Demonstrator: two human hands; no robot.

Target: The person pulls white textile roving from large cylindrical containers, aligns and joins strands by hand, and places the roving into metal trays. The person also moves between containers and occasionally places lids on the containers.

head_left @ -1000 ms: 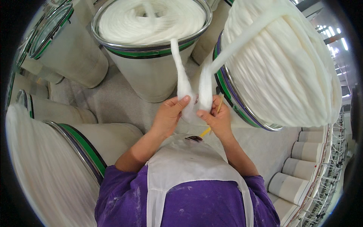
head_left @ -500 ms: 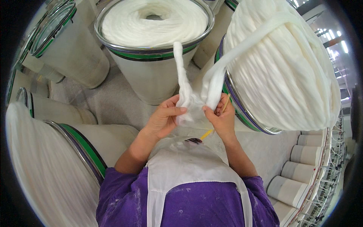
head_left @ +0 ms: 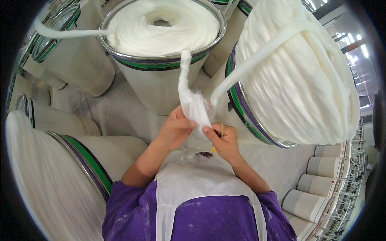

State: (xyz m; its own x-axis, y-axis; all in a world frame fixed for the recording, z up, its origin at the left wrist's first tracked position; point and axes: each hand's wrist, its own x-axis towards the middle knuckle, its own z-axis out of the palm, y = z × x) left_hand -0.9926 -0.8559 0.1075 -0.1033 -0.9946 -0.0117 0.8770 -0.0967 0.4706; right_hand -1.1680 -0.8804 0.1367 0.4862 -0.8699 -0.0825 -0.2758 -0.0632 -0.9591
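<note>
In front of my chest, both hands pinch a flat, frayed bundle of white cotton sliver. My left hand is closed on its left side, thumb on top. My right hand grips its lower right end between thumb and fingers. A thin yellowish stick is also tucked in the right hand, mostly hidden by the fingers. One thick strand rises from the bundle to the rim of the middle can. Another strand runs from behind the bundle up across the piled right can.
The middle can holds coiled sliver; a strand stretches left from its rim. A tilted can heaped with sliver stands right, another lower left. More cans stand behind. Machinery lines the right edge.
The thin spread web between my hands is now gathered into a narrower bundle. My right hand has moved left and down. A strand now shows at the upper left.
</note>
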